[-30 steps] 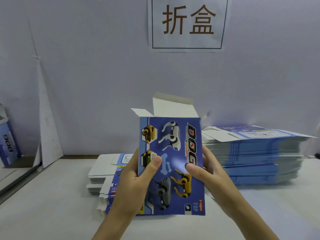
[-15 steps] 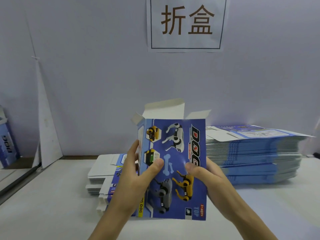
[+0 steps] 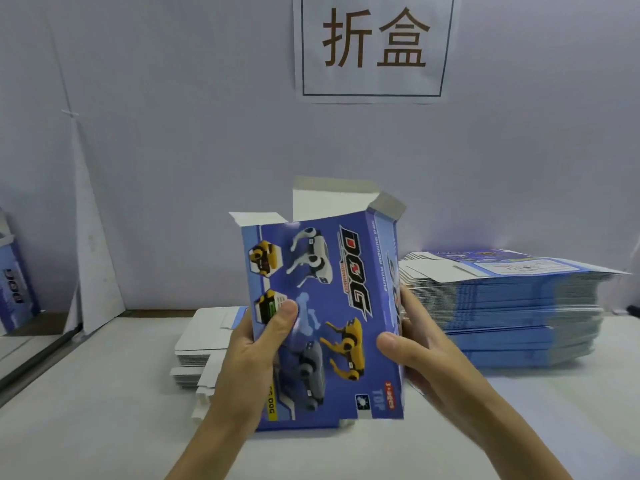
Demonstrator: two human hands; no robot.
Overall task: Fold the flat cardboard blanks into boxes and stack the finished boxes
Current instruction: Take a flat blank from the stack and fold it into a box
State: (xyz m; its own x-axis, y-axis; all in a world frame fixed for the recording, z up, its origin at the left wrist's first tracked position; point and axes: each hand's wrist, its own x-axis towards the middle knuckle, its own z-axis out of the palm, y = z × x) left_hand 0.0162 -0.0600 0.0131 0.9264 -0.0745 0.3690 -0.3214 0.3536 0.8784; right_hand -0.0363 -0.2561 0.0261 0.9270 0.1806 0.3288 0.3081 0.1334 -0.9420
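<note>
I hold a blue cardboard box printed with robot dogs upright above the table. It is opened into a tube, with its white top flaps standing open. My left hand grips its left edge, thumb on the front face. My right hand grips its right side, thumb on the front near the lower right. A tall stack of flat blue blanks lies to the right. A lower, messier pile of flat blanks lies behind the box on the left.
A finished blue box stands at the far left edge beside a leaning white board. A paper sign hangs on the wall behind. The white table spreads out in front of both piles.
The box has swung from a flat front view to show its right side panel. It has opened into more of a tube, and its top flaps have shifted. Both hands kept their hold.
</note>
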